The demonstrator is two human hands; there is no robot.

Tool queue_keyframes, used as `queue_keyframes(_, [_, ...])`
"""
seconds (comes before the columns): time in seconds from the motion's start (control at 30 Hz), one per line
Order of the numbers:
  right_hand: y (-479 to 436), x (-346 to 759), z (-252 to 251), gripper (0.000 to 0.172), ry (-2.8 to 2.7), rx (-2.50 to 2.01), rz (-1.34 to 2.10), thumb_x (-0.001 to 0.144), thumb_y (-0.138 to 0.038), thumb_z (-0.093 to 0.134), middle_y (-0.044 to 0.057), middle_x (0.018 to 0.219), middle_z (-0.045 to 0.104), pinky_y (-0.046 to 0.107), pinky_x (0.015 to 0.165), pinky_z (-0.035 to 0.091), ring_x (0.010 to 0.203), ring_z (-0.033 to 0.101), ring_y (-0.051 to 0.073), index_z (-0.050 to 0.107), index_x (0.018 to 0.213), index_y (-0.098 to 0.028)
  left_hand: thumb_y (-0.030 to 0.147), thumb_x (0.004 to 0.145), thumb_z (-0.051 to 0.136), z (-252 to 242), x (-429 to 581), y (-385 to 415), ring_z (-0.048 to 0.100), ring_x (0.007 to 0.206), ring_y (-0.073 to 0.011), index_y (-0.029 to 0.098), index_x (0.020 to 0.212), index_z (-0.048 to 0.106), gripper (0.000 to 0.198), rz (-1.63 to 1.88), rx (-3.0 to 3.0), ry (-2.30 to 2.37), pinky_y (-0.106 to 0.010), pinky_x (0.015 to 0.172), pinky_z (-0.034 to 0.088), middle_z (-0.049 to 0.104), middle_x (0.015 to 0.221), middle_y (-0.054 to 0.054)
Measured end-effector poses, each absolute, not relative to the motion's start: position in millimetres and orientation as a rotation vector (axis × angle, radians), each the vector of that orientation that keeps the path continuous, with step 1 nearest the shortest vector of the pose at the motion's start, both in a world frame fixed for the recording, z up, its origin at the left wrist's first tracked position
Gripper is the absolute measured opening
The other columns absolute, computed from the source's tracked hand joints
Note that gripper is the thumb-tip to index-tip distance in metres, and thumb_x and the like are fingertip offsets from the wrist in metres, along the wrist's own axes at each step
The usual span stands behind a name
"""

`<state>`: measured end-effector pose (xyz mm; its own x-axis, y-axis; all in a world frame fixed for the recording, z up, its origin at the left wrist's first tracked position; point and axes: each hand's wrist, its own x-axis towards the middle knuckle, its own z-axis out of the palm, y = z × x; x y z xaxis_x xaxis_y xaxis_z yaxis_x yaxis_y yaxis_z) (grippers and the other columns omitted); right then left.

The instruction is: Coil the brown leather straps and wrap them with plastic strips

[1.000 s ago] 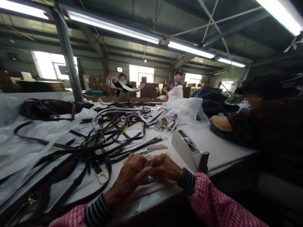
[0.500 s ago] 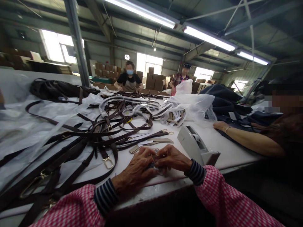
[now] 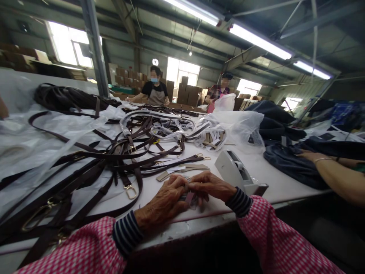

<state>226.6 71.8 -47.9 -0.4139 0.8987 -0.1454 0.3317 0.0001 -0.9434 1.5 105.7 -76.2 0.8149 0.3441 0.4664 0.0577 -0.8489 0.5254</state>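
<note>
Close to the table's front edge, my left hand (image 3: 164, 199) and my right hand (image 3: 211, 185) meet, fingertips curled and pinched together. Between them is a small piece with clear plastic film (image 3: 193, 201); my fingers cover most of it, so its kind is hidden. Just beyond my fingers lie flat tan strips (image 3: 196, 167) with white paper pieces. A grey tape dispenser (image 3: 228, 165) stands to the right of my right hand. Dark brown straps (image 3: 97, 171) lie tangled left of my left hand, one ending in a gold-coloured clasp (image 3: 130, 192).
Plastic-wrapped straps (image 3: 162, 131) and a clear plastic bag (image 3: 239, 123) lie farther back. On the right, a co-worker's arm (image 3: 336, 171) reaches into dark blue fabric (image 3: 293, 161). Two people (image 3: 155, 91) stand across the table. White plastic sheeting (image 3: 57, 133) covers the left side.
My hands stay together, with my right fingers slightly shifted and more of the clear film showing. The co-worker at right has leaned away, with the arm farther right in the dark fabric.
</note>
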Motion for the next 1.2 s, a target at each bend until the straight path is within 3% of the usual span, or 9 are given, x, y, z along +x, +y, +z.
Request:
queue_keyframes(0.17, [64.2, 214.7, -56.1, 0.029, -1.713, -1.277, 1.238, 0.084, -0.043, 0.075, 0.002, 0.075, 0.067, 0.022, 0.047, 0.048, 0.052, 0.059, 0.012, 0.076, 0.087, -0.015, 0.028, 0.101, 0.054, -78.1, 0.6, 106.1, 0.048, 0.115, -0.0273, 0.023, 0.118, 0.069, 0.023, 0.751, 2.468, 0.305, -0.043, 0.107, 0.042, 0.058, 0.118, -0.008])
queue_keyframes(0.37, [53.6, 204.4, -59.0, 0.015, -1.71, -1.274, 0.976, 0.082, -0.027, 0.072, 0.001, 0.076, 0.059, 0.021, 0.05, 0.038, 0.062, 0.052, 0.012, 0.078, 0.073, -0.017, 0.034, 0.101, 0.057, -81.8, 1.7, 108.6, 0.049, 0.118, -0.0273, 0.022, 0.107, 0.072, 0.02, 0.753, 2.376, 0.351, -0.042, 0.107, 0.042, 0.059, 0.121, -0.009])
queue_keyframes(0.63, [57.8, 205.3, -59.7, 0.022, -1.604, -1.291, 1.046, 0.072, -0.03, 0.08, -0.002, 0.062, 0.056, 0.023, 0.052, 0.034, 0.06, 0.048, 0.012, 0.069, 0.06, -0.016, 0.036, 0.098, 0.063, -78.8, 1.7, 109.4, 0.05, 0.118, -0.0266, 0.022, 0.104, 0.074, 0.018, 0.736, 2.344, 0.291, -0.04, 0.107, 0.043, 0.063, 0.12, -0.008])
queue_keyframes(1.2, [56.1, 200.3, -74.3, 0.039, -1.372, -1.304, 1.067, 0.066, -0.036, 0.086, -0.006, 0.055, 0.049, 0.024, 0.054, 0.034, 0.056, 0.043, 0.01, 0.053, 0.055, -0.018, 0.035, 0.101, 0.059, -78.2, 2.3, 106.9, 0.052, 0.114, -0.0262, 0.023, 0.101, 0.074, 0.02, 0.761, 2.386, 0.278, -0.039, 0.102, 0.046, 0.064, 0.115, -0.008])
